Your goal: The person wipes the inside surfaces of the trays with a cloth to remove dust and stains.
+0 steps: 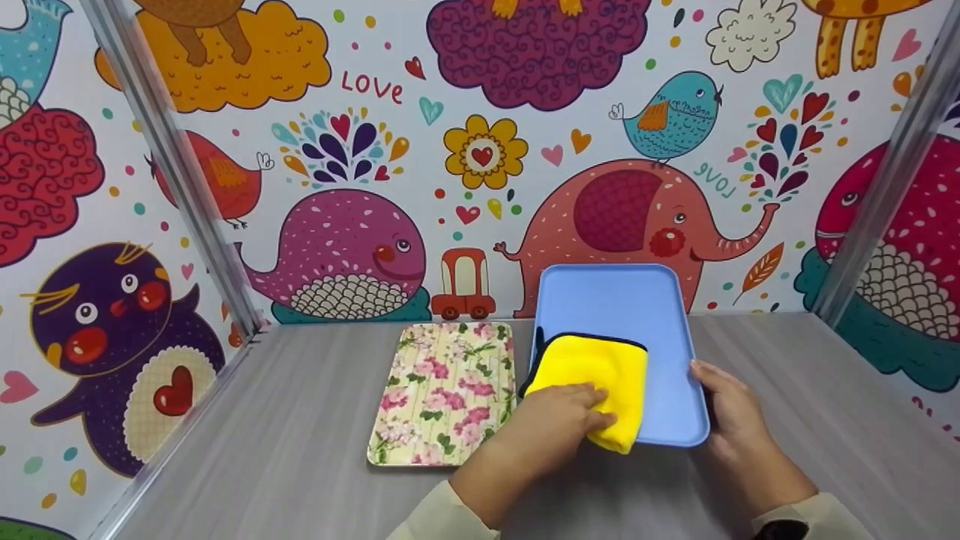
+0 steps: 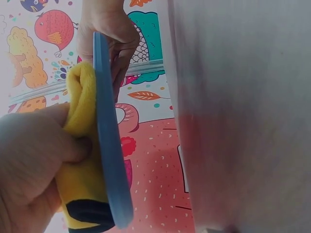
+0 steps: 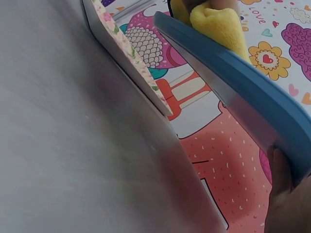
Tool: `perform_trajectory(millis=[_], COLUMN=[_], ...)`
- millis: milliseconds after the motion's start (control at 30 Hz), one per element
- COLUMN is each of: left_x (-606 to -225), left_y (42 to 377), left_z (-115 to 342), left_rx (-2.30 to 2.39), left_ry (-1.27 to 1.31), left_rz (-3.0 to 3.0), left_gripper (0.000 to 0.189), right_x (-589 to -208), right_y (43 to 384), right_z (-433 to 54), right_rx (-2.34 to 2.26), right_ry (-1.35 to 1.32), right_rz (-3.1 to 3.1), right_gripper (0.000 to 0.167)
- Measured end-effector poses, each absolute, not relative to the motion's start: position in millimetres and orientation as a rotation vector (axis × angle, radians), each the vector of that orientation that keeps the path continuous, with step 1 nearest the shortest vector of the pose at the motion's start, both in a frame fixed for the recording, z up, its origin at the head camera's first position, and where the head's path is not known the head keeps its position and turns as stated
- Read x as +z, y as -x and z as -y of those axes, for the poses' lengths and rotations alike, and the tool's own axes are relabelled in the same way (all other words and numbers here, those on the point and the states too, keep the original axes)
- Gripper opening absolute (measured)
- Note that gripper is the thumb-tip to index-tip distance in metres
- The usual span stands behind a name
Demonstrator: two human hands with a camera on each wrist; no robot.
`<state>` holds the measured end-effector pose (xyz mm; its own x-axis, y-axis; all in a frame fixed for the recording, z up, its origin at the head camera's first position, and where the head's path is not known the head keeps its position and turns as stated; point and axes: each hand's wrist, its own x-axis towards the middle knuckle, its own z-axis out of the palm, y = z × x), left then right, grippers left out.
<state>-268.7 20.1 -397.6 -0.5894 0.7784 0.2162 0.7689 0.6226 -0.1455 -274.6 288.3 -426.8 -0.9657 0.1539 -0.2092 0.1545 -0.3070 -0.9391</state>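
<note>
A light blue tray (image 1: 607,300) is held up off the table, tilted toward me. My right hand (image 1: 736,420) grips its right edge, with the thumb on the rim and the other fingers behind it. Against the tray's lower left face lies a yellow cloth (image 1: 600,364) with black edging. My left hand (image 1: 551,420) holds this cloth and presses it to the tray. In the left wrist view the cloth (image 2: 80,179) is folded between the hand and the tray's face. The right wrist view shows the tray's underside (image 3: 243,109) clear of the tabletop.
A flower-patterned tray (image 1: 442,397) lies on the grey table (image 1: 292,442) to the left of the blue one. Printed panels (image 1: 480,67) with cartoon animals enclose the back and sides, joined by metal corner posts (image 1: 187,180).
</note>
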Motion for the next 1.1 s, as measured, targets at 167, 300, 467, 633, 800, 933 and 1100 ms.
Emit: perform_trajectory(millis=[167, 300, 467, 633, 800, 933, 1100], left_x=[-398, -398, -398, -398, -397, -398, -399], left_y=[269, 270, 270, 269, 270, 271, 271], left_z=[-20, -19, -17, -17, -16, -15, -13], left_rx=[0.050, 0.059, 0.071, 0.092, 0.114, 0.125, 0.128], left_ry=[1.260, 1.254, 1.245, 1.224, 1.208, 1.203, 1.193], left_rz=[2.607, 2.614, 2.622, 2.603, 2.601, 2.599, 2.604], left_gripper=[0.040, 0.040, 0.039, 0.037, 0.036, 0.034, 0.034], right_x=[-428, -428, -428, -429, -431, -432, -432], right_y=[274, 275, 276, 279, 280, 279, 278], right_z=[-292, -295, -297, -299, -301, -301, -302], right_rx=[-2.536, -2.547, -2.551, -2.529, -2.510, -2.516, -2.531], right_ry=[-0.401, -0.400, -0.417, -0.450, -0.478, -0.490, -0.482], right_rz=[-1.814, -1.779, -1.738, -1.803, -1.829, -1.812, -1.811], right_gripper=[0.014, 0.011, 0.012, 0.014, 0.012, 0.017, 0.009])
